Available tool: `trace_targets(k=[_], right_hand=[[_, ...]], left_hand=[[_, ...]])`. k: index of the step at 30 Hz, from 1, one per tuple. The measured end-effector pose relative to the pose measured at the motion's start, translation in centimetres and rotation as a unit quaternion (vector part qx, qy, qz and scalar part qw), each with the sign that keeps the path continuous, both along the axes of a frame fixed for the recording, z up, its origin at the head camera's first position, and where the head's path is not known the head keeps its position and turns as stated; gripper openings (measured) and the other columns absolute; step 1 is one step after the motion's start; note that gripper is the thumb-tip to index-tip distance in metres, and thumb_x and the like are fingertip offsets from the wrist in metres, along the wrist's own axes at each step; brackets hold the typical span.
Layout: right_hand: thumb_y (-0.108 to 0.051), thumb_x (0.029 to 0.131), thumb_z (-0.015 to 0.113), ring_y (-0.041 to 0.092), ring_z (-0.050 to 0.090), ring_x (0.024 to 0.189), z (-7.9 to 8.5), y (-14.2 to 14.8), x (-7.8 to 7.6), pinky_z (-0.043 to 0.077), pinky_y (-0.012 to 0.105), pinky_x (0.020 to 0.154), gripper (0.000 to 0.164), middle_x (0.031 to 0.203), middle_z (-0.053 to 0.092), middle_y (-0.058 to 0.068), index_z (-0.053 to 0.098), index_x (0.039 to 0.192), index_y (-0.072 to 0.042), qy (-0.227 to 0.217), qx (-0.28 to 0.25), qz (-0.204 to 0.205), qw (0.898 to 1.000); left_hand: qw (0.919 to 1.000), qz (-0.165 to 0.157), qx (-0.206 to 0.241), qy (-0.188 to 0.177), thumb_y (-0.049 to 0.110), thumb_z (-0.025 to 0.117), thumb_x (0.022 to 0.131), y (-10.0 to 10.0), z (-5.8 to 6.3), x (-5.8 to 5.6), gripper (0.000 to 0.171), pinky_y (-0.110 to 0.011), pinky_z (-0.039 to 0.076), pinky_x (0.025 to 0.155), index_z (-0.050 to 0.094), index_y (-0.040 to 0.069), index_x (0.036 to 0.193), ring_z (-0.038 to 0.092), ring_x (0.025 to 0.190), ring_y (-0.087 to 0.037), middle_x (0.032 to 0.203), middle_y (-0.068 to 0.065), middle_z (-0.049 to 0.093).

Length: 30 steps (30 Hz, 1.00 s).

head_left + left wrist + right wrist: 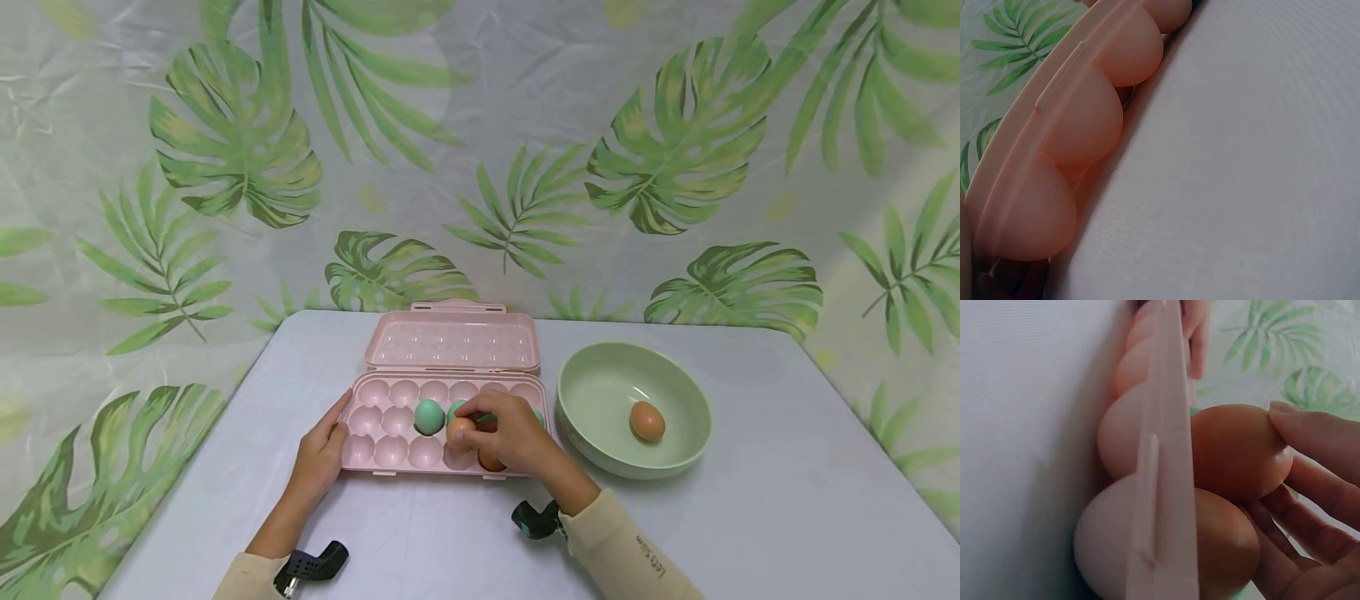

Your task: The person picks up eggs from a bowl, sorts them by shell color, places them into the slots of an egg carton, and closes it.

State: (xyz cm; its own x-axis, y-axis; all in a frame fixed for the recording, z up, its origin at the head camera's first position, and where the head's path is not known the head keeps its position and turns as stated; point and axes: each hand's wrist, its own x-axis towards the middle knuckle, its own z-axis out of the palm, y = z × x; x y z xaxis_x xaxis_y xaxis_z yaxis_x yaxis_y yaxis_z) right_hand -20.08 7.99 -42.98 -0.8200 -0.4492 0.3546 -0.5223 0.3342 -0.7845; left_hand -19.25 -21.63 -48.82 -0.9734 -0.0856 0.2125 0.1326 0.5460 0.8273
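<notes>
A pink plastic egg carton [390, 450] lies with its lid [453, 333] folded back. My left hand [321, 454] grips the carton's left edge; some of its fingers show under the rim in the left wrist view. Between thumb and fingertips, my right hand [513, 433] pinches a brown egg [1241, 453] at a front-row cup, where the egg's lower end meets the rim. Beside it sits another brown egg [1225, 544]. A green egg [429, 417] stands in the middle row, with more green eggs partly hidden behind my right hand.
Right of the carton stands a light green bowl [600, 442] with one brown egg [647, 422] inside. A white cloth [787, 467] covers the table. Behind it hangs a leaf-patterned sheet [525, 100].
</notes>
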Motion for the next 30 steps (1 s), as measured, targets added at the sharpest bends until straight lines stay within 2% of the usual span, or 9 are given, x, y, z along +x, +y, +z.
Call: trace_targets(k=[7,15,22,30], right_hand=[[-0.012,0.079,0.078,0.015,0.064,0.088,-0.25,-0.22,0.07,0.057,0.033,0.082,0.026,0.094,0.065,0.001,0.072,0.102,-0.002,-0.002,0.017,-0.008,1.0],[-0.017,0.08,0.079,0.011,0.063,0.083,-0.43,-0.15,0.11,0.057,0.031,0.078,0.024,0.09,0.064,-0.003,0.073,0.1,-0.007,0.012,0.053,-0.017,0.998],[-0.016,0.08,0.079,0.015,0.063,0.085,-0.31,-0.15,0.3,0.056,0.03,0.076,0.018,0.091,0.065,0.0,0.074,0.097,-0.009,0.012,0.081,-0.02,0.996],[-0.015,0.081,0.078,0.017,0.064,0.084,-0.41,-0.22,0.25,0.056,0.032,0.075,0.013,0.089,0.066,0.001,0.074,0.093,-0.011,0.024,0.09,-0.029,0.995]], left_hand=[[1.0,-0.004,0.004,-0.001,0.009,0.037,0.1,-0.05,0.01,-0.04,0.048,-0.046,0.024,0.116,0.039,0.01,0.148,0.031,0.141,-0.028,0.151,-0.01,0.038],[1.0,-0.003,0.0,-0.003,0.008,0.037,0.1,-0.07,-0.05,-0.01,0.048,-0.046,0.024,0.116,0.039,0.01,0.148,0.031,0.141,-0.029,0.151,-0.011,0.038],[1.0,-0.003,0.0,-0.005,0.008,0.036,0.1,-0.02,0.0,0.02,0.048,-0.046,0.024,0.116,0.039,0.01,0.148,0.031,0.141,-0.028,0.151,-0.01,0.038],[1.0,-0.002,-0.001,0.001,0.008,0.037,0.1,-0.1,-0.06,0.08,0.048,-0.048,0.024,0.116,0.04,0.011,0.148,0.031,0.141,-0.029,0.151,-0.01,0.038]])
